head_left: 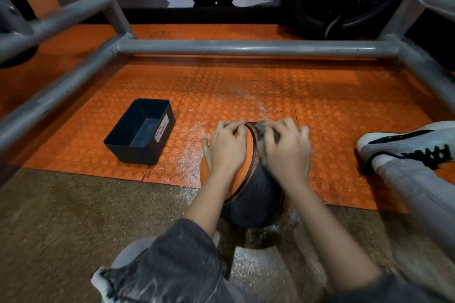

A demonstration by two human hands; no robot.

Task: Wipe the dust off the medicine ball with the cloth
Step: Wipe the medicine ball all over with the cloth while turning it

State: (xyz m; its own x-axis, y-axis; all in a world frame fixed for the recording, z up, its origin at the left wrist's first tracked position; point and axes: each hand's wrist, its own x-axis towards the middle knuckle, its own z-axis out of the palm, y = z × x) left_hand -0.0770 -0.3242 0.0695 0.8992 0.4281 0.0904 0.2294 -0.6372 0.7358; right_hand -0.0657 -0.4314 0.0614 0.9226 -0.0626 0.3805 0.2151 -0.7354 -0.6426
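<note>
Two grey sleeves (182,253) reach to one pebbled orange-and-black medicine ball (256,194); left grip (226,147) curls over its top, right grip (288,149) clutches one bunched grey cloth (263,149) against it.

We are seeing orange studded rubber floor tiles (246,86) spreading beyond our left hand (227,147), a grey metal tube frame (246,47) crossing farther off.

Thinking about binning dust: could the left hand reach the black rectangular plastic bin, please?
Probably yes: only dusty orange studded mat lies between the bin and the left hand, holding the orange-and-black medicine ball.
</note>
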